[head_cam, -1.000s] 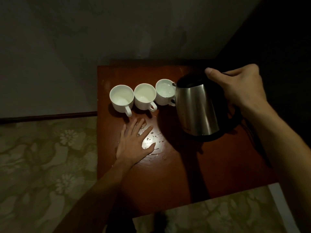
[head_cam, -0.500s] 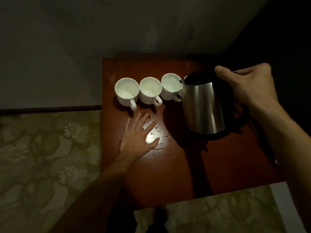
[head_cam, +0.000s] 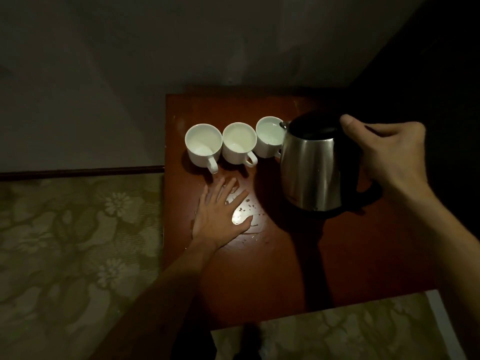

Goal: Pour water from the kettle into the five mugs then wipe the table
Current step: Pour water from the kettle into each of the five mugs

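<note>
Head view: right hand (head_cam: 389,162) is gripping the kettle (head_cam: 314,165) by its handle, spout tipping over the third mug (head_cam: 268,140); left hand (head_cam: 220,216) is lying flat, fingers spread, on the wet bench (head_cam: 337,255). Pouring slowly should be limiting further spills. Two more mugs (head_cam: 204,148) are sitting left of the spout; any others are hiding from view.

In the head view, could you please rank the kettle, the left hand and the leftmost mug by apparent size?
1. kettle, clearly largest, though it is held up nearer the camera.
2. left hand, flat on the table.
3. leftmost mug, smaller, but not by much.
</note>
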`<move>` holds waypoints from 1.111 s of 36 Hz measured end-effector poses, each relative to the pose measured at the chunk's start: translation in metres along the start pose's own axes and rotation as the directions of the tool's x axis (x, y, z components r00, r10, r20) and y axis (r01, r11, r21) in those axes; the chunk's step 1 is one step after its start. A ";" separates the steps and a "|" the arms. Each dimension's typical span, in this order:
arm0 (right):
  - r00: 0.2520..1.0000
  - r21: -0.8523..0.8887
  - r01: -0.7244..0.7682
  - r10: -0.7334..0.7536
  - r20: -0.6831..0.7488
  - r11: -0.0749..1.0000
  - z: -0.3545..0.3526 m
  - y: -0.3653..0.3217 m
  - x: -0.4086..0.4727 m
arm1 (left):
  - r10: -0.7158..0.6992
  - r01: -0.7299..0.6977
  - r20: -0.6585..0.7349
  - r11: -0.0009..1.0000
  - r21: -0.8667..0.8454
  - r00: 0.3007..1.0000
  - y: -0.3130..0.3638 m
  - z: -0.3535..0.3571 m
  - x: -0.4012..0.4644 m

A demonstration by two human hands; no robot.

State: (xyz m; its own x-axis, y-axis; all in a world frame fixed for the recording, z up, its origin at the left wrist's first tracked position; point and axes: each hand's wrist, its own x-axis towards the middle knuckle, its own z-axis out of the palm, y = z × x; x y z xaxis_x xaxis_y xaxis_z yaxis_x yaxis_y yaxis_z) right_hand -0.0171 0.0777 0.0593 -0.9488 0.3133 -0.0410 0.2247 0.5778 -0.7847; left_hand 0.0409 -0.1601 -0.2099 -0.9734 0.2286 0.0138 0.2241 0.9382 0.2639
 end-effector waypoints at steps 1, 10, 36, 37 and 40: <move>1.000 0.010 0.002 -0.002 -0.011 1.000 0.001 0.002 -0.002 | 0.003 -0.003 0.000 1.000 0.000 1.000 0.000 0.001 0.000; 0.999 0.061 0.047 -0.047 0.001 0.997 0.011 0.001 -0.018 | 0.014 -0.014 -0.006 1.000 -0.020 1.000 -0.002 0.000 0.000; 1.000 0.048 0.028 -0.027 -0.012 0.998 0.029 -0.005 -0.040 | -0.029 0.028 0.099 1.000 0.009 0.995 -0.035 -0.020 -0.039; 1.000 0.040 0.024 -0.024 -0.009 0.999 0.030 -0.007 -0.039 | -0.030 0.028 0.094 0.999 0.022 0.995 -0.035 -0.019 -0.039; 1.000 0.015 0.018 -0.018 0.003 1.000 0.034 -0.012 -0.035 | -0.025 0.024 0.083 1.000 0.020 0.996 -0.036 -0.018 -0.040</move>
State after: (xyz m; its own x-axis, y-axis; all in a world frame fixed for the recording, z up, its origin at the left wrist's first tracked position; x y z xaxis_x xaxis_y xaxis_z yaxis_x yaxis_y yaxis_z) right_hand 0.0062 0.0347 0.0491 -0.9533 0.3006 -0.0287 0.2043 0.5723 -0.7942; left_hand 0.0706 -0.2073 -0.2025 -0.9715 0.2257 -0.0729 0.2019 0.9483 0.2449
